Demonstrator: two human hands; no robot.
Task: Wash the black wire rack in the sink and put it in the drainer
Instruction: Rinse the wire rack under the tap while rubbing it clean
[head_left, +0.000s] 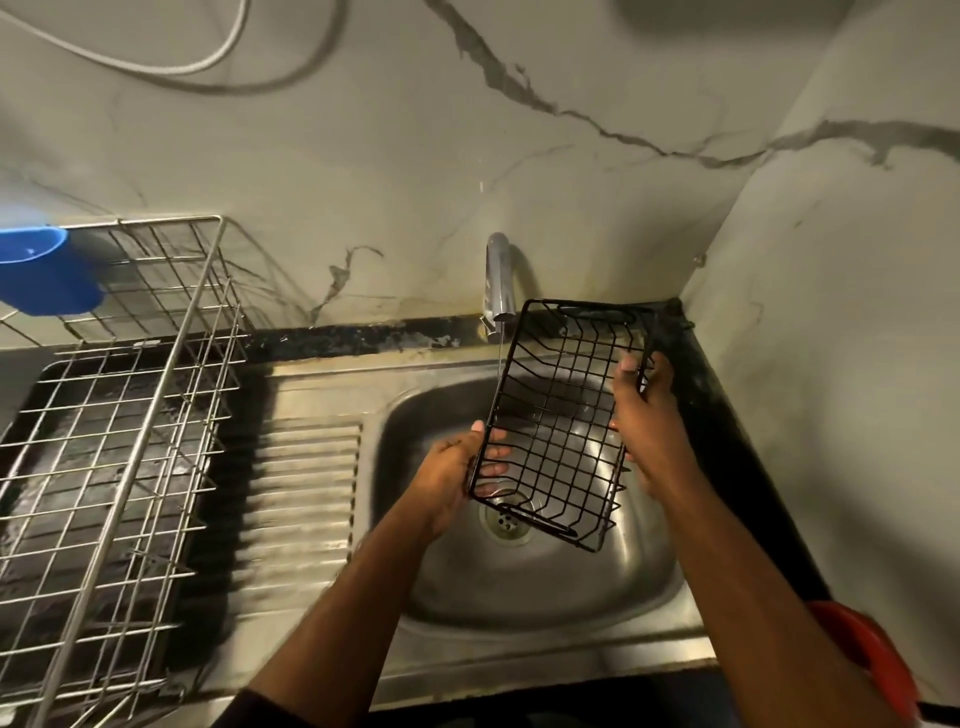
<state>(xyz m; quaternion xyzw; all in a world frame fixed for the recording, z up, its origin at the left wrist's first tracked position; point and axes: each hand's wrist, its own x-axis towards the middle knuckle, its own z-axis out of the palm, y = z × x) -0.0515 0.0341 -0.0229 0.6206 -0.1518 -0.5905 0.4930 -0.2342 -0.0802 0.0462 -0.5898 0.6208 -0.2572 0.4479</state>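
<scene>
The black wire rack (558, 415) hangs tilted over the steel sink (519, 587), its far end up near the tap (500, 280). My left hand (457, 467) grips its near left edge, fingers curled inside the wires. My right hand (644, 410) holds the right side rim. A thin stream of water falls from the tap past the rack's left edge. The silver wire drainer (119, 441) stands on the counter to the left, apart from the rack.
A blue plastic cup (44, 273) sits at the drainer's far left corner. The ribbed steel draining board (306, 499) lies between drainer and sink. Marble walls close in behind and to the right. A red object (862, 654) is at the counter's near right.
</scene>
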